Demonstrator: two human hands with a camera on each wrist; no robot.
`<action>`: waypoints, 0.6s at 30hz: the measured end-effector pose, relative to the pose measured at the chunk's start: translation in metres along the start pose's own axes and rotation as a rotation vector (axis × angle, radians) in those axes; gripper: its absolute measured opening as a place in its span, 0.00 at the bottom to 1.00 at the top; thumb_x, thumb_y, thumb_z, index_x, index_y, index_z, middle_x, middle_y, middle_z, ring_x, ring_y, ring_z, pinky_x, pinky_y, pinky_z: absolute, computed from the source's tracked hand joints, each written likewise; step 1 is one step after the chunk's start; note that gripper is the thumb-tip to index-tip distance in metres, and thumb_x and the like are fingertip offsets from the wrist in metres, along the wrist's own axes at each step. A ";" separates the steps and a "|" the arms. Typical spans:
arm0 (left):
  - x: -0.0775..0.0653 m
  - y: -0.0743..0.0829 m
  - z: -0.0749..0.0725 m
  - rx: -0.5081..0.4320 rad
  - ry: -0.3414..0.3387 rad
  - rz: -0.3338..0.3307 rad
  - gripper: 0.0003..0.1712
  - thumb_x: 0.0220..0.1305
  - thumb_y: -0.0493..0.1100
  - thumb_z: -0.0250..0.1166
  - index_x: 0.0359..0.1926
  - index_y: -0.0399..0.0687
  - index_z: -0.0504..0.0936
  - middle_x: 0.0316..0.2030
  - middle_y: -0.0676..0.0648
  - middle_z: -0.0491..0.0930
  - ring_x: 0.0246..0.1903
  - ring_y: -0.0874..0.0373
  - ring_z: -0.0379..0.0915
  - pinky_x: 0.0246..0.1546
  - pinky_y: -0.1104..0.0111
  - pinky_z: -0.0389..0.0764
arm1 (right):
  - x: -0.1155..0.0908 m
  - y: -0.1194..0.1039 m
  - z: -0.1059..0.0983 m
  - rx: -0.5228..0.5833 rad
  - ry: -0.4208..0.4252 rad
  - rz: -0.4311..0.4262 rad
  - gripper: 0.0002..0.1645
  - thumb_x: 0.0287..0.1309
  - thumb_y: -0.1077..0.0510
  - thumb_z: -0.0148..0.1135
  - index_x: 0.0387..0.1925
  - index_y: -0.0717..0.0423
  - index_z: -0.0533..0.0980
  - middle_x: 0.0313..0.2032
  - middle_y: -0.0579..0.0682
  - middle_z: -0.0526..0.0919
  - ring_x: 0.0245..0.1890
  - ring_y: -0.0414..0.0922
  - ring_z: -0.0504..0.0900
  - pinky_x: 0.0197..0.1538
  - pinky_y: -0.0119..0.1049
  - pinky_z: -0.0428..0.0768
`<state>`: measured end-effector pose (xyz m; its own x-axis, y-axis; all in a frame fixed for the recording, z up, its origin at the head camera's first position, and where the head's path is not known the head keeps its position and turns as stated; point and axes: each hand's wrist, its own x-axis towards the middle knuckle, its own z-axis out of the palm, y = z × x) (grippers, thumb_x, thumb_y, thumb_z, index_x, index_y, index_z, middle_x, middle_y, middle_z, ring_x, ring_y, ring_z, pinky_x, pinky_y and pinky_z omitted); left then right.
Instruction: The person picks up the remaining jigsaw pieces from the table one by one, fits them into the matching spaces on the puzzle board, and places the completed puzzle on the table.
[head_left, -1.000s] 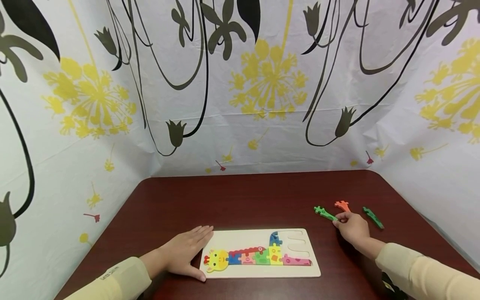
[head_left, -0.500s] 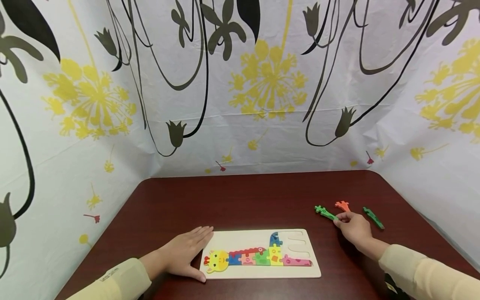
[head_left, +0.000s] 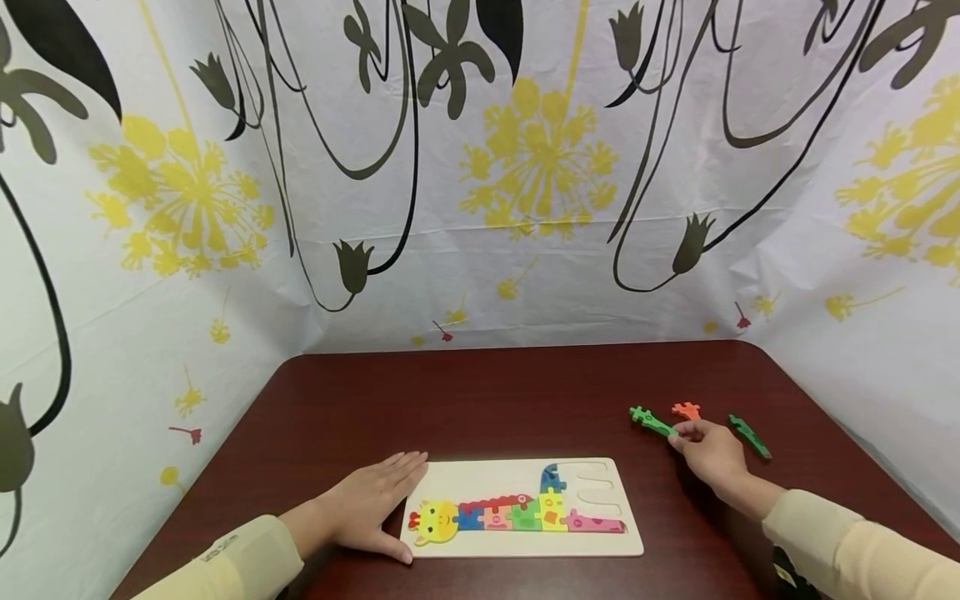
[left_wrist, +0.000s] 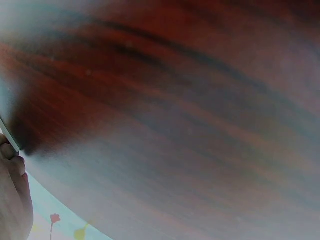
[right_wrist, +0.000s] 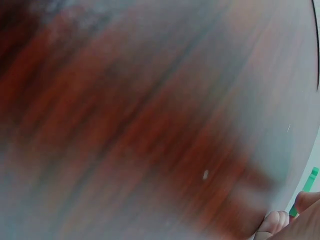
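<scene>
Across the lower half of the frame, the tabletop (head_left: 480, 400) is shown. At lower centre, the puzzle board (head_left: 525, 546) is spanned along its left edge by the left hand (head_left: 375, 500), fingers outstretched, probably so that it is steadied. At right, by the right hand's fingers (head_left: 681, 433), the light green piece (head_left: 651, 421) is pinched at one end, seemingly so that its knobbed end is unobstructed. The dark green piece (head_left: 750, 436) and orange piece (head_left: 686, 410) are set nearby, presumably for easy reach.

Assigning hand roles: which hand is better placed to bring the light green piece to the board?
Right, I'd judge: the right hand pinches the light green piece by its near end. The left hand lies at the left end of the board, away from that piece.
</scene>
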<state>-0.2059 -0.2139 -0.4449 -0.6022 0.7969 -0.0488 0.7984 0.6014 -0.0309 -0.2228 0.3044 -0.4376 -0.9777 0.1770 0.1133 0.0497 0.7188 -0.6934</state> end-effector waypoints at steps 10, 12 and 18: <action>0.000 0.000 -0.001 -0.011 0.007 0.010 0.66 0.53 0.84 0.45 0.75 0.38 0.50 0.74 0.40 0.50 0.72 0.49 0.46 0.68 0.55 0.56 | -0.002 -0.007 0.002 0.002 0.017 -0.048 0.15 0.63 0.59 0.62 0.43 0.69 0.79 0.36 0.59 0.82 0.36 0.54 0.77 0.35 0.41 0.72; 0.000 0.000 -0.001 -0.013 0.007 0.006 0.66 0.53 0.84 0.46 0.75 0.38 0.50 0.74 0.41 0.50 0.72 0.49 0.46 0.68 0.55 0.56 | -0.002 -0.009 0.002 0.008 0.021 -0.051 0.15 0.63 0.59 0.62 0.43 0.69 0.78 0.36 0.59 0.81 0.35 0.53 0.77 0.34 0.40 0.72; 0.000 0.000 -0.001 -0.017 -0.002 -0.010 0.66 0.52 0.85 0.45 0.75 0.40 0.50 0.74 0.42 0.50 0.72 0.49 0.47 0.68 0.55 0.57 | -0.001 -0.014 0.002 0.003 0.018 -0.066 0.16 0.64 0.57 0.63 0.45 0.69 0.78 0.37 0.60 0.81 0.35 0.53 0.77 0.33 0.39 0.72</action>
<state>-0.2057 -0.2136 -0.4437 -0.6101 0.7907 -0.0504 0.7921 0.6103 -0.0149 -0.2231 0.2931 -0.4290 -0.9751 0.1413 0.1710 -0.0150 0.7272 -0.6862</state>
